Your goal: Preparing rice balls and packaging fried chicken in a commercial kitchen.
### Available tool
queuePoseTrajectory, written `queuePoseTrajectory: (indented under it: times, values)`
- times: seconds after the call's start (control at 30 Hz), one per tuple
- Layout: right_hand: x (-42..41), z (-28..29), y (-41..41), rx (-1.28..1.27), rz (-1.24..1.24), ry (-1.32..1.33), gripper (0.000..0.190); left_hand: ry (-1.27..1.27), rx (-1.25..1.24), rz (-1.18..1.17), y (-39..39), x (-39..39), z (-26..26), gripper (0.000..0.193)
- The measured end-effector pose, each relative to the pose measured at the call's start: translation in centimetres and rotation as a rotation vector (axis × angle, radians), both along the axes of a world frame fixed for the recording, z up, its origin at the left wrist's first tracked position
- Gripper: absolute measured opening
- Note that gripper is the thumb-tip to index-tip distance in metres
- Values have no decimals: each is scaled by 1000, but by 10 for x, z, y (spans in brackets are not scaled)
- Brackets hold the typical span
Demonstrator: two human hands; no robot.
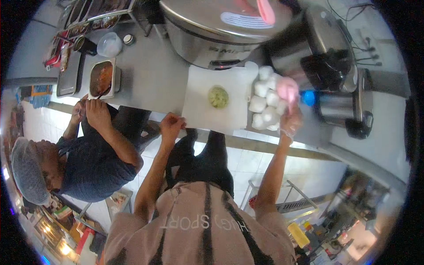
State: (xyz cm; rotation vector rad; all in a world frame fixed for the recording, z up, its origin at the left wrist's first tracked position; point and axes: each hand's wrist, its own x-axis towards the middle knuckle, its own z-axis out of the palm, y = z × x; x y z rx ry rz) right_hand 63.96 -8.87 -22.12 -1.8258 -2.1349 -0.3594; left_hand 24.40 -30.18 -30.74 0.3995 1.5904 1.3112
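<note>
My left hand [173, 127], fingers curled, is at the front left corner of a white cutting board or sheet [198, 116]. Whether it grips that corner cannot be told. A round, flat, pale green mound [218, 97] lies on the white surface. At the right, my right hand [291, 122], in a clear plastic glove, is closed on a pink utensil [287, 88] that is motion-blurred and looks like a paddle or ladle. Its pink head overlaps a cluster of white rounded pieces [258, 104] beside the board.
Behind the board stands a large steel cooker [188, 43], with another pink utensil [265, 13] over its lid. Steel appliances [334, 106] and a blue cap [308, 98] are rightward. At left, a co-worker [96, 165] stands by a steel pan of reddish-brown food [103, 78].
</note>
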Motion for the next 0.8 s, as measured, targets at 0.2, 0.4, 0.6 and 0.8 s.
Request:
queuePoseTrajectory:
  times: [0.2, 0.4, 0.6, 0.8]
  values:
    - [17, -1, 20, -95, 70, -22, 55, 55, 26, -143, 7, -16, 14, 15]
    - [-20, 44, -11, 96, 107, 153, 57, 645, 175, -349, 25, -14, 32, 28]
    - [-142, -14, -109, -527, 425, 171, 54, 687, 132, -337, 50, -16, 30, 24]
    - [-117, -76, -126, -453, 546, 375, 35, 1009, 239, -436, 34, -31, 36, 18]
